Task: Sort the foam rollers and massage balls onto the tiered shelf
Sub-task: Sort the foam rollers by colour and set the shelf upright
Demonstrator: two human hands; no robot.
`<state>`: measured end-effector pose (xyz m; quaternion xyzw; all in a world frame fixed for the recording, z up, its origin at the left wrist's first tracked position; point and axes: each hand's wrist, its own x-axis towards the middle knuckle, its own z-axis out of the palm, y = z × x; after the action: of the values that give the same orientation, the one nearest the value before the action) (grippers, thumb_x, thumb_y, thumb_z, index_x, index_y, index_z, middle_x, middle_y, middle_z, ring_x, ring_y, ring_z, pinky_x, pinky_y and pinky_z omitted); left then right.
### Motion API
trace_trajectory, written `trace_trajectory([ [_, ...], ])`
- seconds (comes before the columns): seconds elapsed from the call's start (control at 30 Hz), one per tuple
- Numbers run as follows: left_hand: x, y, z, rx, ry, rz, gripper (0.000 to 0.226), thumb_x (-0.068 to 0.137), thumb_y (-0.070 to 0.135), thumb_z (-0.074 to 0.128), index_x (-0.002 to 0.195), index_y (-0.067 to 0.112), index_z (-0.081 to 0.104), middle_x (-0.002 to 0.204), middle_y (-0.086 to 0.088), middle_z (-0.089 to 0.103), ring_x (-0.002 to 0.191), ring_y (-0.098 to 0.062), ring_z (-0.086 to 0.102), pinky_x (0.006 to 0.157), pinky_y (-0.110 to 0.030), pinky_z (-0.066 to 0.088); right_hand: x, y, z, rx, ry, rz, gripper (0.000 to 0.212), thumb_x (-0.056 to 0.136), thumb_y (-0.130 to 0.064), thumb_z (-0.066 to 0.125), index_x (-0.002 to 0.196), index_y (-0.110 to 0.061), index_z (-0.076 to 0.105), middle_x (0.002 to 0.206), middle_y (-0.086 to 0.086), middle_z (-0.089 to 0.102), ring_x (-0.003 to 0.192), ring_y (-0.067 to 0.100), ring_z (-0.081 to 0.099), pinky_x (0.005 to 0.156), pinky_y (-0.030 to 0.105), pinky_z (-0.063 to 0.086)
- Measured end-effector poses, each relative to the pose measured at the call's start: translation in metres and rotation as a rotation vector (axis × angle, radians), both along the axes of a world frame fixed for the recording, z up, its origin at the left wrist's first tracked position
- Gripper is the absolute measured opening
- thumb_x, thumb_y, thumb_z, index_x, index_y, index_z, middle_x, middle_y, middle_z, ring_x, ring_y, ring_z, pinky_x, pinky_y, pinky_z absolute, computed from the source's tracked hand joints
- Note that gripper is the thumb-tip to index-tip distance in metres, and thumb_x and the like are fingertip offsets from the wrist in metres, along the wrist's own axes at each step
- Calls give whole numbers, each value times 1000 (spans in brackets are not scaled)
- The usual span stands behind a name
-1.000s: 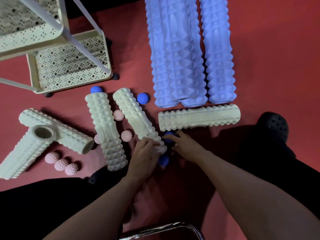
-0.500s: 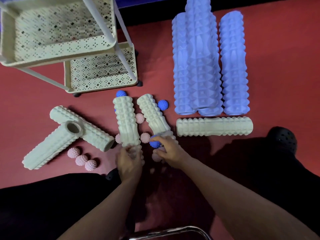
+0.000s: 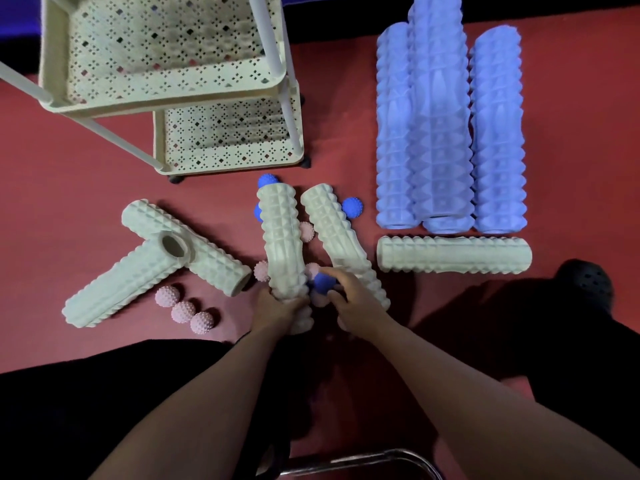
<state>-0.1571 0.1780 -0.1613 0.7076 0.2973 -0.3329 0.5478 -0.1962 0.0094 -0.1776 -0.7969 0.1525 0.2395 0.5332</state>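
Head: 5 cream rollers [image 3: 282, 237], 4 blue rollers [image 3: 438, 109].

On a red floor [image 3: 69, 188], the left hand [image 3: 277, 308] grips the near end of a cream roller [image 3: 282, 244], and the right hand [image 3: 353, 303] holds a blue ball [image 3: 323, 282]. Far left stands a cream shelf [image 3: 166, 98]; far right lie blue rollers [image 3: 446, 126].

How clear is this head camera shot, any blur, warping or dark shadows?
Head view: mostly sharp; slight motion blur around the right hand and the blue ball it grips. Wide-angle warping bends the blue rollers and shelf outward. Heavy shadow falls on the red floor near the person's legs.
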Motion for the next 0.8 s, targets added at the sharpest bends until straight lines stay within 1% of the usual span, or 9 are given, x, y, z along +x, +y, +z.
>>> trace_trajectory([
  [0.07,1,-1,16,-58,55,31,14,85,-3,75,98,0,70,78,-16,69,60,-23,66,51,-33,58,0,-2,12,3,7,-35,48,96,-5,54,140,-21,54,129,-3,59,118,12,57,107,29,42],
  [0.17,-4,1,34,-127,128,83,25,80,5,82,103,1,73,98,-26,74,80,-38,73,73,-62,60,-1,-4,38,-4,12,-81,43,98,-9,52,139,-19,55,107,-15,57,97,2,54,92,22,41],
  [0.23,-10,2,51,-114,113,108,30,77,10,85,102,-2,73,100,-27,74,87,-42,75,78,-68,57,-2,-7,61,-42,-1,-90,43,101,-11,50,142,-20,53,118,-14,55,104,3,53,90,12,36],
  [0.37,-21,7,76,-124,85,122,43,70,18,89,98,-10,72,86,-19,76,80,-35,74,84,-65,57,-10,-15,105,-20,-20,-200,42,103,-15,51,143,-29,50,137,-7,56,94,9,62,80,21,49],
  [0.43,-26,6,98,-77,28,58,48,64,28,91,97,-4,76,86,-13,78,82,-31,77,85,-54,61,-15,-18,130,-14,-37,-242,41,103,-14,53,144,-24,51,138,-3,57,103,22,66,90,30,54],
  [0.53,-37,1,137,-70,-47,19,33,76,21,88,102,4,75,90,-7,79,83,-24,77,83,-40,62,-28,-20,167,-16,-93,-284,36,102,-16,57,137,-21,56,135,2,61,113,18,64,100,29,49],
  [0.63,-51,-8,172,-94,-132,-30,16,82,18,84,92,13,73,87,-5,78,77,-18,75,70,-28,60,-40,-22,199,-10,-119,-306,34,100,-21,60,134,-23,58,128,3,65,110,11,63,105,32,47],
  [0.7,-61,-12,195,-128,-183,-72,17,82,20,84,94,12,75,87,-5,79,79,-19,76,73,-30,62,-51,-21,227,14,-153,-320,35,100,-25,60,135,-21,58,126,0,66,103,9,63,96,25,49],
  [0.8,-71,-15,230,-153,-256,-157,26,77,31,85,94,13,78,88,-5,80,87,-25,77,87,-49,60,-61,-21,265,39,-196,-341,35,100,-29,61,134,-24,56,121,-8,63,100,1,60,82,12,44],
])
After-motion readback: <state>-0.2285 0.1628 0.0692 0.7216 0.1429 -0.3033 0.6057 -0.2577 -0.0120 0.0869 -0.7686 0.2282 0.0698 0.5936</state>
